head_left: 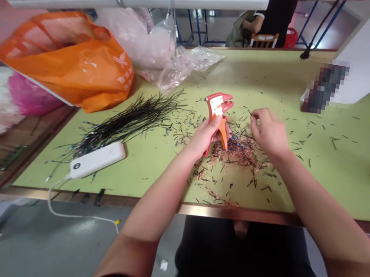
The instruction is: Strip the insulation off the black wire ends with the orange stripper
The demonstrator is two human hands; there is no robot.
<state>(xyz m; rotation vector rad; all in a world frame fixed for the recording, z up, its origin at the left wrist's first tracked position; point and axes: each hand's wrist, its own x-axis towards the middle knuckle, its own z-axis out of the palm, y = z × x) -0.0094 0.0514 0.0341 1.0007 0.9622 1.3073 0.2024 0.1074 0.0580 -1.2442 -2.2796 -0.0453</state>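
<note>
Our left hand wrapped its fingers around an orange wire stripper, while our right hand, at three o'clock from it, pinched a thin black wire narrowly. Wire scraps littered the green bench.

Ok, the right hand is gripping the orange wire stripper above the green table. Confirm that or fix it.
Wrong hand. The head view shows the orange wire stripper gripped in the left hand, not the right hand. The rest stands: it is above the green table.
</note>
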